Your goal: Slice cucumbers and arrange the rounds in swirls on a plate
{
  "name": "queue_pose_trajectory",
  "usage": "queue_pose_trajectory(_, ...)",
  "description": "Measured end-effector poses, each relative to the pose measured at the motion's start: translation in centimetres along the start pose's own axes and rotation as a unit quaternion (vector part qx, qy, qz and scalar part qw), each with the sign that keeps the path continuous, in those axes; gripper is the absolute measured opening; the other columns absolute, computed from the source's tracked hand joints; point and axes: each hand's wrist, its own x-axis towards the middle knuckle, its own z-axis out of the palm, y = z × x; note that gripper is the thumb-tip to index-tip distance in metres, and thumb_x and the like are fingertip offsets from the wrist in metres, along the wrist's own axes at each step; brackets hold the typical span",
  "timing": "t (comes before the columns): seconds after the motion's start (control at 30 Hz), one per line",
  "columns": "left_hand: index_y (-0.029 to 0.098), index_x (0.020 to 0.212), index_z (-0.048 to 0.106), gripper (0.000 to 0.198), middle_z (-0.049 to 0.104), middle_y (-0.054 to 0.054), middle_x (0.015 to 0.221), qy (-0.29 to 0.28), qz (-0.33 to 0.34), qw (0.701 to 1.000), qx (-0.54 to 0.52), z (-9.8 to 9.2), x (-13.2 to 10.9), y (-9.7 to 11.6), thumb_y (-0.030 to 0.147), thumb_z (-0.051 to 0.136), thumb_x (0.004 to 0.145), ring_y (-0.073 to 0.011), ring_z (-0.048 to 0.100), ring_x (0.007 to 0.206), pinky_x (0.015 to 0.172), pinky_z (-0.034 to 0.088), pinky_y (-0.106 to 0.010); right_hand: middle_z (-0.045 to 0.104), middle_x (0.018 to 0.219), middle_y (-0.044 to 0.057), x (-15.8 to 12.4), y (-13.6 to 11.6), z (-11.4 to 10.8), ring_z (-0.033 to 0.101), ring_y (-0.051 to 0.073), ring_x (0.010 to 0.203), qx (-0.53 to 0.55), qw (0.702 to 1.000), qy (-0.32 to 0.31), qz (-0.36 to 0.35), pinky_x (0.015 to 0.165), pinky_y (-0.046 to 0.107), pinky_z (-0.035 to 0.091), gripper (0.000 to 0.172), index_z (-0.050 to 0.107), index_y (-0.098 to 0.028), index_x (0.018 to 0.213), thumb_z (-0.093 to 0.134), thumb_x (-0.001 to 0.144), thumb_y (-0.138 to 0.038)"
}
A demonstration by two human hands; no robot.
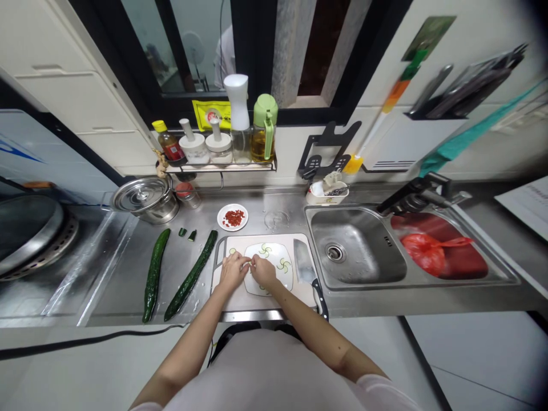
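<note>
My left hand and my right hand meet over the left part of a white squarish plate. Their fingertips pinch close together; what is between them, if anything, is too small to make out. Thin green-edged cucumber slices lie on the plate in pinwheel groups, one of them a pinwheel at the right. Under the plate is a pale cutting board. A round cucumber slice rests on the board beside my left hand. At the board's right side lies a cleaver with a black handle.
Two long cucumbers and cut ends lie left of the board. Behind it sits a small plate of chopped red pepper. A sink is on the right, a lidded steel pot on the left, a seasoning shelf above.
</note>
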Motion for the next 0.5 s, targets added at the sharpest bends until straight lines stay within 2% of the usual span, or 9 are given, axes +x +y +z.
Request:
queue_pose_trajectory(0.17,0.029,0.105,0.072,0.023,0.059,-0.005,0.097,0.002,-0.005,1.0,-0.001,0.04,0.02,0.09,0.03,0.054,0.09,-0.0212,0.055,0.098,0.087,0.036,-0.035,0.07,0.093,0.007,-0.08,0.33,0.77,0.064,0.017,0.086,-0.019,0.999,0.014,-0.036,0.067,0.024,0.038,0.026,0.057,-0.018,0.11,0.035,0.098,-0.023)
queue_pose_trajectory(0.5,0.027,0.106,0.071,0.025,0.061,-0.005,0.098,0.021,-0.009,1.0,-0.008,0.35,-0.33,0.59,0.025,0.052,0.089,-0.0214,0.055,0.099,0.088,0.036,-0.035,0.069,0.102,0.008,-0.58,0.45,0.94,0.064,0.018,0.09,-0.077,0.994,0.015,-0.077,0.068,0.025,0.041,0.031,0.057,-0.018,0.116,0.033,0.097,-0.018)
